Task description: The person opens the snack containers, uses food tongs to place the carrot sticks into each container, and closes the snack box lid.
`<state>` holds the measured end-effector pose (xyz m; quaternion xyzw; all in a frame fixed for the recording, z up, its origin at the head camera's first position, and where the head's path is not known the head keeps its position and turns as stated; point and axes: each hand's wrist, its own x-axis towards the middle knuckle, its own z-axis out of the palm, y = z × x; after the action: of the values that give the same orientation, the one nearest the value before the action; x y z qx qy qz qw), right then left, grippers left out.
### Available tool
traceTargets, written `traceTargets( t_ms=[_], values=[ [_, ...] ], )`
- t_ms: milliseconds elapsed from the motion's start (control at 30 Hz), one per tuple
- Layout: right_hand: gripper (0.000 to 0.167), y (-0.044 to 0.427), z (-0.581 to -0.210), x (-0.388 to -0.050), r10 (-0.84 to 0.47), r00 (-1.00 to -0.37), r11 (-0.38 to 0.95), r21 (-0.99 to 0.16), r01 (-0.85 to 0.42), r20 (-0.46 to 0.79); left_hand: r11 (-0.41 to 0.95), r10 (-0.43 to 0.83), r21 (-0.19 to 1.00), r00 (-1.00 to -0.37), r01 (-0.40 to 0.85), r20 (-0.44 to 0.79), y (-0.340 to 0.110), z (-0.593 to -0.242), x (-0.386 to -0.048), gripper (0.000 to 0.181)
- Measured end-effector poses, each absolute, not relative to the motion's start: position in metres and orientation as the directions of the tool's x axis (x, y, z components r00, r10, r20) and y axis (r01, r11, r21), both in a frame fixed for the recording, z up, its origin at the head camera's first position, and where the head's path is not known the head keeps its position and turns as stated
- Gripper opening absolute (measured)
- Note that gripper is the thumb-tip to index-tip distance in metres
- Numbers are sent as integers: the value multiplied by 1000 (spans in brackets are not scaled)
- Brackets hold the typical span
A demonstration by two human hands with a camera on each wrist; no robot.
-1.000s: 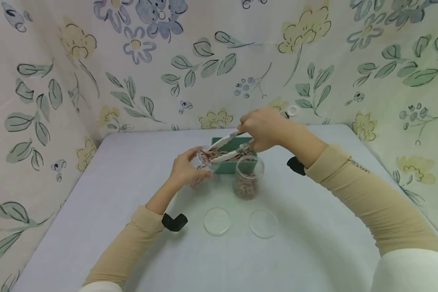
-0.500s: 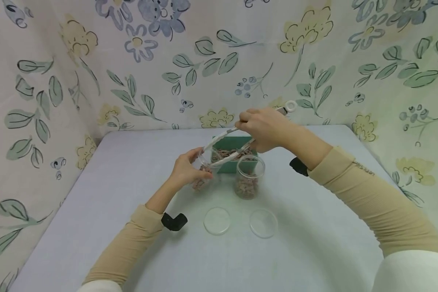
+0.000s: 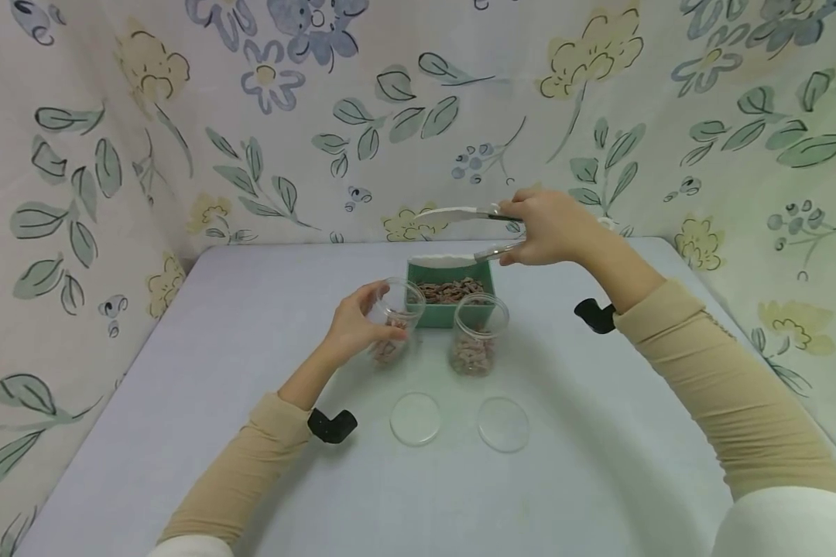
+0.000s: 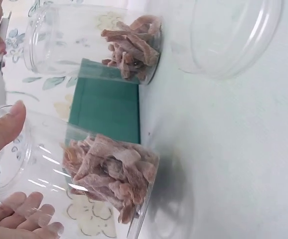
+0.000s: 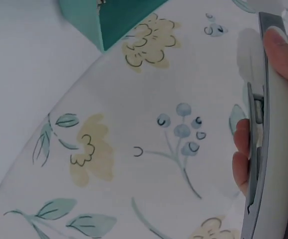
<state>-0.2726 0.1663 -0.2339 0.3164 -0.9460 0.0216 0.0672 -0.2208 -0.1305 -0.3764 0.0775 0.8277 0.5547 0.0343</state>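
Observation:
My left hand (image 3: 358, 325) grips a clear jar (image 3: 390, 344) around its upper part; the jar leans a little and holds brownish-pink dried strips (image 4: 111, 172). Held in my right hand (image 3: 550, 228) are tongs (image 3: 449, 261) with white tips, spread apart above the back of a green box (image 3: 437, 317). Nothing shows between the tips. More dried strips (image 3: 453, 291) lie in the box. A second clear jar (image 3: 472, 354), uncapped and partly filled with such strips, stands upright in front of the box's right side.
Two round clear lids (image 3: 416, 419) lie side by side on the white table (image 3: 251, 348), nearer to me than the jars. Behind and at the sides hangs a floral cloth (image 3: 265, 178).
The tongs have come out of the left-hand jar's mouth and moved up and right, their arms spread wide. The left hand and its jar stay nearly in place.

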Motion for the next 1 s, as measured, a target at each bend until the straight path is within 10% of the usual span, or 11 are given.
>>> traceTargets(
  t_ms=[300, 1000],
  values=[
    [32, 169, -245, -284, -555, -832, 821, 167, -547, 7, 268, 182, 956, -981, 120, 72, -132, -384, -219, 85],
    [27, 100, -248, -311, -322, -861, 814, 348, -465, -395, 290, 177, 953, -983, 92, 41, -129, -380, -219, 86]
  ],
)
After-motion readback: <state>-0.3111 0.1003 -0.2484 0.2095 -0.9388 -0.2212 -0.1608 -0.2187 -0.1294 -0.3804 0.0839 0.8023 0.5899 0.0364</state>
